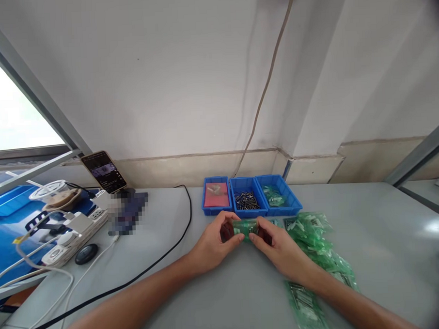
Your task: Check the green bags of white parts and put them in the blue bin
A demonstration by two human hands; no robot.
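Between my two hands, just above the grey table, is a small green plastic packet (245, 227). My left hand (222, 237) pinches its left end with thumb and fingers. At the other end my right hand (272, 240) grips it the same way. What lies inside the packet is too small to make out. Right behind my hands stand three blue bins: the left bin (216, 210) holds a pink sheet with small pale pieces on it, the middle bin (249, 213) holds many metal screws, and the right bin (292, 202) holds green packets.
A pile of green plastic packets (313, 233) lies beside my right forearm, with another packet (305, 306) nearer the front. A black cable (161, 252) crosses the table on the left. Farther left are a power strip (59, 251), a black mouse-like object (86, 253) and a propped phone (104, 172).
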